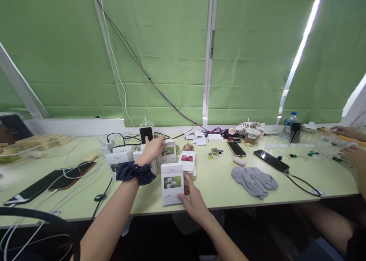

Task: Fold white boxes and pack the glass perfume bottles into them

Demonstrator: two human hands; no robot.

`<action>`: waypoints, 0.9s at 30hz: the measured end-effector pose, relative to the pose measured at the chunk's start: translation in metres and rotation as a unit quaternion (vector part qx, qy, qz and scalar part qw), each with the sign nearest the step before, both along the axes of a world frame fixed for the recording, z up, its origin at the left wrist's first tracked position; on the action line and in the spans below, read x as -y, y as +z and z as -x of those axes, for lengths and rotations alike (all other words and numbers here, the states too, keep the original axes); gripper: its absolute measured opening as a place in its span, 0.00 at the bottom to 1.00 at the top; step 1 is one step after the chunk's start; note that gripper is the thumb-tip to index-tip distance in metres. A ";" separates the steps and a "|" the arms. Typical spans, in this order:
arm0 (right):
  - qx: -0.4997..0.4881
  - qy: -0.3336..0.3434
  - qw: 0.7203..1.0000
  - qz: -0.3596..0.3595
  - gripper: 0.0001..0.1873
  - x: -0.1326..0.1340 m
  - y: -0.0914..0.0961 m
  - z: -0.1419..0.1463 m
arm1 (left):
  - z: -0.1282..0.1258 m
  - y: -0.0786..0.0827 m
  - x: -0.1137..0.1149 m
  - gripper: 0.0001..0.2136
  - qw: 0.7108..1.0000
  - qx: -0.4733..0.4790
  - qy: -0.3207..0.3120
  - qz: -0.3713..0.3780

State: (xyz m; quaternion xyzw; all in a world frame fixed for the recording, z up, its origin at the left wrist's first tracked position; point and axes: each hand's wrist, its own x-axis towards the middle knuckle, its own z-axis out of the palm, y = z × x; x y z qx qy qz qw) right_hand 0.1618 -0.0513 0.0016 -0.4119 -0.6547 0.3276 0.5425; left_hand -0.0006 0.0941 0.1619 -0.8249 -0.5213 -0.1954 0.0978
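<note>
My right hand [194,196] is closed on the lower right side of a white box [172,195], which stands upright near the table's front edge with a white-flower picture facing me. My left hand [151,151], a dark scrunchie [135,173] at its wrist, reaches farther back. Its fingers are bent at the upper left edge of another white box [168,158]; the grip is partly hidden. More white boxes [121,156] stand left of and behind that wrist. Beside the right hand's box lies a box with a pink-flower picture [187,158].
Behind the left hand are a phone [146,135] and a clear cup [150,126]. Small metallic cylinders [215,154], phones [236,148], a grey cloth [254,180] and a drink cup [252,136] lie rightward. Cables [82,169] cross the left side. Another person's hands [353,154] are far right.
</note>
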 end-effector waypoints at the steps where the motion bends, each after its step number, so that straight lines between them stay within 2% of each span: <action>1: -0.001 -0.005 1.000 0.002 0.33 -0.002 -0.001 0.005 | 0.001 0.005 0.002 0.09 1.000 0.002 -0.001 -0.002; 4: 0.005 -0.028 1.000 0.000 0.34 -0.007 -0.002 0.020 | 0.008 0.019 0.010 0.11 0.999 0.032 -0.020 -0.029; 6: 0.021 -0.043 0.999 -0.009 0.33 -0.010 0.000 0.027 | 0.014 0.026 0.015 0.12 0.992 0.086 -0.052 -0.074; 9: 0.060 -0.067 0.996 -0.028 0.32 -0.014 0.006 0.036 | 0.021 0.034 0.024 0.12 0.970 0.164 -0.086 -0.155; 13: 0.135 -0.116 0.982 -0.061 0.27 -0.021 0.009 0.045 | 0.029 0.038 0.035 0.12 0.942 0.219 -0.089 -0.236; 17: 0.197 -0.155 0.965 -0.076 0.21 -0.029 0.004 0.051 | 0.036 0.032 0.044 0.12 0.926 0.261 -0.083 -0.259; 20: 0.230 -0.214 0.947 -0.074 0.20 -0.027 0.003 0.053 | 0.040 0.023 0.050 0.13 0.921 0.289 -0.082 -0.248; 22: 0.259 -0.247 0.928 -0.102 0.20 -0.022 0.005 0.053 | 0.040 0.017 0.053 0.13 0.922 0.298 -0.087 -0.234; 25: 0.326 -0.222 0.900 -0.184 0.20 -0.016 0.010 0.052 | 0.038 0.009 0.057 0.13 0.924 0.304 -0.096 -0.213; 27: 0.376 -0.190 0.883 -0.207 0.16 -0.017 0.011 0.053 | 0.036 0.003 0.057 0.13 0.925 0.307 -0.100 -0.200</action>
